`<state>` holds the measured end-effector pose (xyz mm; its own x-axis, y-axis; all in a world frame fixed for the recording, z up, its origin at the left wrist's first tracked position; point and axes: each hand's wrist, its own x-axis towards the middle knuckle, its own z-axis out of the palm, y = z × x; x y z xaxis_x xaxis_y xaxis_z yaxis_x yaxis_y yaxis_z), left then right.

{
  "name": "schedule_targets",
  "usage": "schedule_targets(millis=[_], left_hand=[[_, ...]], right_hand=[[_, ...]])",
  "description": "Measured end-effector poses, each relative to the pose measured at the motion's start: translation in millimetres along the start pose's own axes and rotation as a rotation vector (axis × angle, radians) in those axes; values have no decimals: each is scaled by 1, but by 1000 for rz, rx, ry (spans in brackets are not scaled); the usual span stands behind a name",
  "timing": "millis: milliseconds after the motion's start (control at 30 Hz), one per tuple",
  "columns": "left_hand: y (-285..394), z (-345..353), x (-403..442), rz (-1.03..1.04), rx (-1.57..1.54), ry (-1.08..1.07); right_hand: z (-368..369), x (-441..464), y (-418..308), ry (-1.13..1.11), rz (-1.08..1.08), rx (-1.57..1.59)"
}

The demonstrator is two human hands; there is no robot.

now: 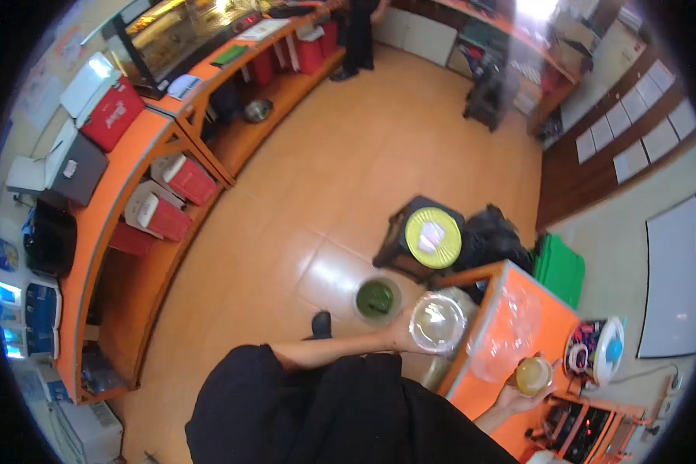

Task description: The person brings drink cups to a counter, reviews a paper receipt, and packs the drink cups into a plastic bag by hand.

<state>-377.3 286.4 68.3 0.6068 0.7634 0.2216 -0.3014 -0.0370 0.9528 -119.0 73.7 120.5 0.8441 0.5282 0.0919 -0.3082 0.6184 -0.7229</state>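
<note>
My left hand (398, 334) is closed on the edge of a round, shiny, clear-looking container (438, 322), held beside the orange counter. Whether it has a lid or a wrap over it I cannot tell. Over the counter, my right hand (518, 398) is wrapped around a small cup with pale yellow contents (533, 376). Crumpled clear plastic (506, 332) lies on the orange counter (472, 384) between my hands. On the floor below my left hand stands a bucket with something dark green (375, 298) in it.
A dark stool (398, 240) bears a yellow plate (434, 238) with pale packets. Near it are a black bag (493, 236) and a green bin (558, 267). A long orange shelf unit (143, 209) with red coolers (112, 112) lines the left. Another person (358, 39) stands at the far end.
</note>
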Motion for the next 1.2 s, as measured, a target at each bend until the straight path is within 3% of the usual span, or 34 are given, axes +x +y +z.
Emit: schedule_targets(millis=[33,67,100,133,200,267,333,367,433,467,500,533,567,600,667,700,733,800,833,867,933,1067,1133,1200], left_hand=[[9,-29,7,-54,98,62],[9,-60,15,31,66,149],[14,-88,21,-12,90,166],[19,-114,23,-60,109,187],[26,-165,30,65,78,175],[49,-212,40,126,155,209],[63,-248,55,-124,-4,510],[62,-267,63,-118,0,511],[55,-303,81,107,156,606],[55,-324,91,104,161,599],[59,-344,101,140,251,583],[61,-364,115,176,342,561],[40,-389,131,39,125,698],[41,-412,155,36,130,678],[47,-457,207,-62,67,792],[39,-479,236,104,220,799],[48,-496,266,105,222,780],[70,-523,315,154,576,530],[91,-532,342,196,623,477],[89,-547,366,193,622,470],[73,-578,406,10,-58,547],[26,-645,470,91,169,601],[46,-662,520,37,77,583],[39,-694,571,-24,-13,556]], right_hand=[[26,7,22,-69,56,19],[52,14,44,-136,108,35],[97,15,73,41,-2,-83],[113,23,95,21,-7,-65],[142,42,142,-203,-43,-567],[206,46,190,-210,-14,-447],[248,57,231,-151,293,-8],[271,59,250,-186,360,-13],[293,79,302,-364,263,-274],[303,90,328,-468,191,-442],[323,95,353,-472,213,-424],[347,97,373,-374,413,-205],[368,104,396,-336,474,-72],[386,114,419,-299,527,63],[414,142,462,-308,526,-32],[432,164,484,-335,534,-127],[449,186,505,-322,522,-121],[478,227,541,-525,302,-451],[501,242,554,-456,447,-225],[525,260,567,-449,446,-225],[566,290,591,-445,504,-118],[632,362,652,-560,471,-232],[660,395,689,-510,672,56],[684,438,731,-533,680,67]])
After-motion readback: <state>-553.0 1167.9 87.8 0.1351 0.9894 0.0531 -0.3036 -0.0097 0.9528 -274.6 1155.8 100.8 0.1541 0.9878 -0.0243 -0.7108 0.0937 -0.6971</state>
